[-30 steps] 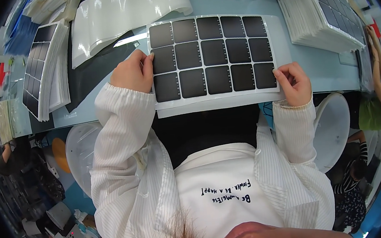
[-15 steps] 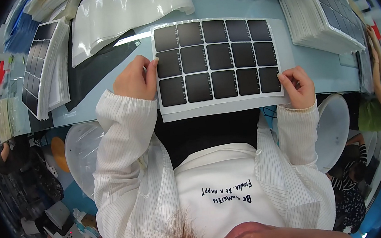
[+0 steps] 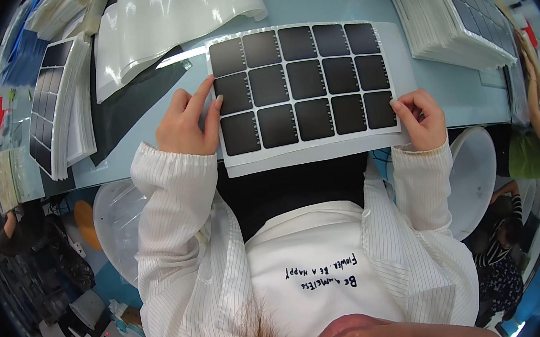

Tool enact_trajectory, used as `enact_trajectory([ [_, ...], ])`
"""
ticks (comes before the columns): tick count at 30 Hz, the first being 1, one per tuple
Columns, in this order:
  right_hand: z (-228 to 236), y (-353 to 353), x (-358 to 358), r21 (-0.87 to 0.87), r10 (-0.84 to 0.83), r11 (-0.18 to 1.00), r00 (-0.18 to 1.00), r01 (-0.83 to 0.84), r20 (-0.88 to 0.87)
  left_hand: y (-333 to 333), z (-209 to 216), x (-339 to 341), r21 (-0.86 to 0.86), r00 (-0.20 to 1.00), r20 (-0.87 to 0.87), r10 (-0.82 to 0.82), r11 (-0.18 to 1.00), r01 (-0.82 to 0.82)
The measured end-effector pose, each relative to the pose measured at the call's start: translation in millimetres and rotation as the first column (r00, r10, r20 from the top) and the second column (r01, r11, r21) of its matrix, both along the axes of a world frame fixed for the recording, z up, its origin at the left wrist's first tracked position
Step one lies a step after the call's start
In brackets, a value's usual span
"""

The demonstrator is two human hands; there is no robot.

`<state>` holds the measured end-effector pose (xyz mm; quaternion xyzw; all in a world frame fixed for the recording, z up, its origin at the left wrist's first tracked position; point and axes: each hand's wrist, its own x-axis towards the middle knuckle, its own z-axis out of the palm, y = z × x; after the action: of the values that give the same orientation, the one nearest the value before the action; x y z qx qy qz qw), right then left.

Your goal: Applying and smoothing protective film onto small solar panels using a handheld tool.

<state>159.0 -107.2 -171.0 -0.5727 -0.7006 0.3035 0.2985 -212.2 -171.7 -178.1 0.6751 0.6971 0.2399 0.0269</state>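
Note:
A white sheet of black square stickers [image 3: 307, 88], laid out in three rows, lies flat at the table's near edge. Under it a plain pale sheet [image 3: 308, 158] shows along the bottom and right side, overhanging the edge a little. My left hand [image 3: 186, 121] is at the sticker sheet's left edge, index finger and thumb spread apart and their tips touching that edge; its other fingers are curled. At the lower right edge, my right hand [image 3: 422, 118] pinches the sticker sheet between thumb and bent fingers. Whether that pinch also takes in the pale sheet is hard to see.
A tall stack of similar sheets [image 3: 445, 28] stands at the far right, and a smaller stack [image 3: 60, 111] leans at the left. Curled glossy white film [image 3: 178, 21] lies behind on a dark sheet [image 3: 127, 107]. White tubs [image 3: 473, 181] flank my lap. Other people work at both sides.
My left index finger has stretched out and parted from the thumb along the sheet's left edge. The view has shifted slightly; my right hand keeps its pinch.

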Motion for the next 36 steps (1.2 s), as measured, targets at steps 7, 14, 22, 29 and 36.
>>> enact_trajectory([
  [7, -1.5, -1.4, -3.9, -0.018, -0.05, 0.999, 0.999, 0.05, -0.008, -1.3, 2.5, 1.0, 0.02, 1.0, 0.003, 0.008, 1.0, -0.008],
  [14, 2.6, -3.7, -5.3, -0.02, -0.078, 0.997, 0.996, 0.079, 0.04, -0.8, 2.8, 0.9, 0.006, 1.0, -0.002, 0.0, 1.0, 0.0],
  [22, 1.8, -5.2, -4.3, -0.024, -0.11, 0.994, 0.993, 0.111, 0.033, -0.8, 2.9, 0.6, -0.016, 1.0, -0.008, 0.002, 1.0, -0.002],
  [29, 4.8, -7.6, -6.9, 0.064, -0.02, 0.998, 0.985, 0.009, 0.169, -1.9, 1.7, -2.0, -0.017, 1.0, -0.021, 0.002, 1.0, -0.002],
  [36, 5.1, -5.9, -6.3, 0.062, 0.015, 0.998, 0.981, -0.028, 0.191, 0.5, 1.7, -0.5, -0.019, 1.0, 0.003, 0.01, 1.0, -0.01],
])
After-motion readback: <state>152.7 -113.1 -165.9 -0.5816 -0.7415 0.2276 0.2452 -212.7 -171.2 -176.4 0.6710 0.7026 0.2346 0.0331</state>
